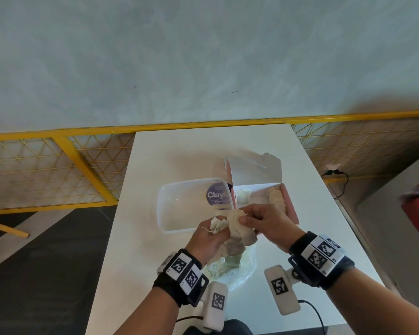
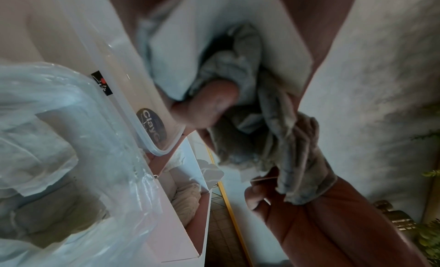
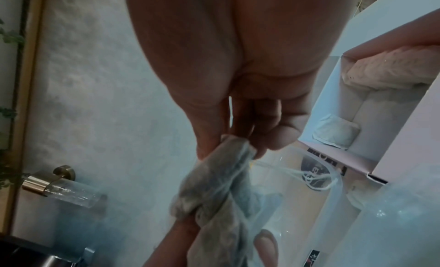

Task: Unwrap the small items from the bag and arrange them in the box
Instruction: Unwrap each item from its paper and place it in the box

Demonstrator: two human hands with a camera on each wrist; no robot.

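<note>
A clump of beige tea bags (image 1: 237,229) with strings hangs between both hands above the table. My left hand (image 1: 209,234) grips the lower crumpled part and a string (image 2: 264,179). With thumb and fingers, my right hand (image 1: 250,217) pinches the top of one bag (image 3: 228,148). Right behind the hands sits the pink box (image 1: 292,209), lid up, with one flat tea bag (image 1: 242,196) at its left end and a row of bags (image 1: 276,198) at its right. Beneath the hands lies the clear plastic bag (image 1: 241,270) with more bags inside.
A clear plastic tub (image 1: 179,211) with a purple round label stands left of the pink box. The white table (image 1: 179,153) is narrow, its edges close on both sides. Behind it runs a yellow mesh fence (image 1: 46,170). Camera cables trail near the front edge.
</note>
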